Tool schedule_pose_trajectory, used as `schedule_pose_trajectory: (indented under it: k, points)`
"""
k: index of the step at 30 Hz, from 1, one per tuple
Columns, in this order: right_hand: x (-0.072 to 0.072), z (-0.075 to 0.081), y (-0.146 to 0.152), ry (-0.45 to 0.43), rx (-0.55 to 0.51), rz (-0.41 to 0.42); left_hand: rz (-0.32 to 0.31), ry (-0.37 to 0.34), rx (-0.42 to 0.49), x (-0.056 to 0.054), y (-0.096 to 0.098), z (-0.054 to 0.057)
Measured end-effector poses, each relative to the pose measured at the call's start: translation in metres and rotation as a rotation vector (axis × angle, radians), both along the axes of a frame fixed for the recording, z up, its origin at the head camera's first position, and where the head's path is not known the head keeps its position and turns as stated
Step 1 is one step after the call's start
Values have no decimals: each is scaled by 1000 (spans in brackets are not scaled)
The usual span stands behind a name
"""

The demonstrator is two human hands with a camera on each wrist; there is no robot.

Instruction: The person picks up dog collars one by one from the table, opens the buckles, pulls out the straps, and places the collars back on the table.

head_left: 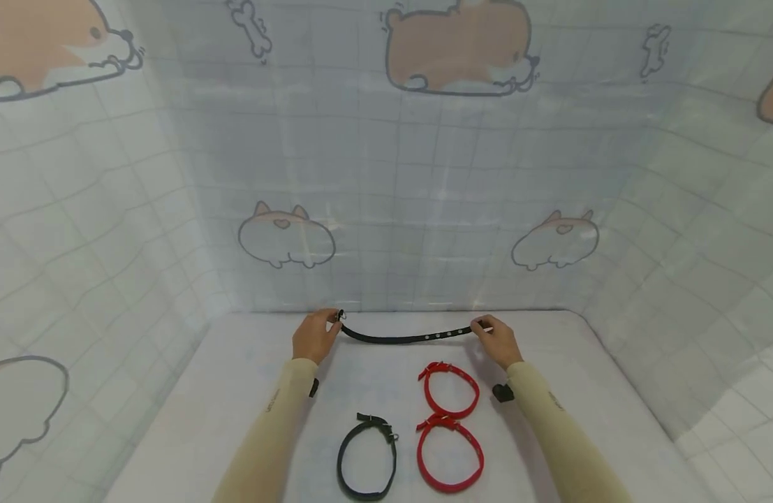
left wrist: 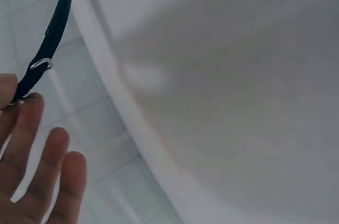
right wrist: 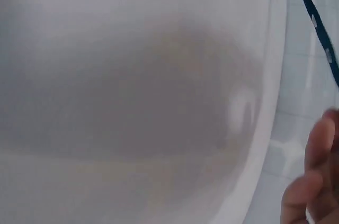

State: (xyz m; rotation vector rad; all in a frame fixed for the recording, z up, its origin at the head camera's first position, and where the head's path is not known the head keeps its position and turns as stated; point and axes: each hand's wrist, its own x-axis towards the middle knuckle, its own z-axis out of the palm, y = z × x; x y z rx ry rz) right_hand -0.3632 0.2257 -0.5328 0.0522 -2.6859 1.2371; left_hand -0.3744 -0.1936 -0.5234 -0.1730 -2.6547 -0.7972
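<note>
Two pinched ends: I see left hand point(head_left: 313, 338) and right hand point(head_left: 501, 342) gripping one each.
Black strap point(head_left: 392, 340): lower centre of head view, sagging between them.
Sag: if one pinch relaxes, I think this end could drop toward upper red collar point(head_left: 477, 392).

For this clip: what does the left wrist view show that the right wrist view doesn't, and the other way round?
Only the left wrist view: the left hand pinching one end of the black strap, with a metal loop near that end.

Only the right wrist view: the right hand, and the strap's metal eyelets; its grip on the strap is out of frame.

Both: part of the strap, the white tabletop and the grid-lined backdrop.
</note>
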Motion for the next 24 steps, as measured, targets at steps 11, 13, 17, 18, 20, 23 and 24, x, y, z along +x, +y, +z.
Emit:
schedule_pose_trajectory:
  k: [11,13,17,18,20,23,24]
  points:
    - [10,-6,2,-54,206,-96,83,-60,-125,4,-6,-8]
    - [10,-8,2,-79,218,-95,88,-81,-149,6,-6,-7]
    - [10,-5,2,-60,205,-82,74,-101,-154,6,-8,-4]
    - [10,-4,2,-39,196,-74,67,-96,-150,6,-9,-3]
    - [10,1,1,9,176,-45,61,-77,-142,5,-9,0]
    - [13,7,-3,54,144,32,69,-33,-138,7,-11,3]
    - [15,8,-6,58,143,60,72,-15,-138,8,-11,4]
